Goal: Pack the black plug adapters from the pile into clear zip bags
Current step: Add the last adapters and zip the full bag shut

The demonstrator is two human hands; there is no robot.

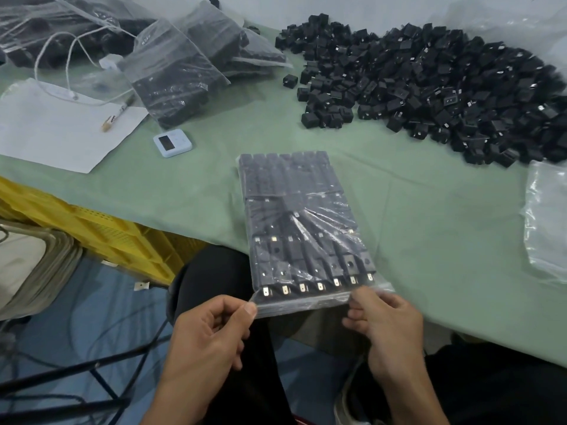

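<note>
So, zip bag (300, 228): clear, packed with black plug adapters (349, 265), lying lengthwise on the green table cloth (184, 191) straight in front of me; its mouth end sticks out past the near table edge.
Left hand (208, 329): thumb and forefinger pinching the left corner of the bag's mouth strip.
Right hand (386, 326): fingertips pinching the right end of the same strip.
Edges: the near table edge runs diagonally, high at left, low at right; a yellow crate (107, 231) sits below it at left.
Open room: bare cloth on both sides of the bag, and a wide free band between its far end and the pile (429, 87).
Pile: loose black adapters, far right, too many for me to count; a few strays lie on its left fringe.
Count in bag: I make out seven metal prongs along the near row; deeper rows are blurred by the film.
Packed bags (171, 78): at least three, far left, leaning on each other.
Empty bags (546, 222): a clear stack at the right edge; I cannot tell how many.
Others: one small timer (172, 142), one paper sheet (61, 130), one pen (118, 113) lying partly on the sheet.
Writing: nothing I can read; the timer screen is dark.
</note>
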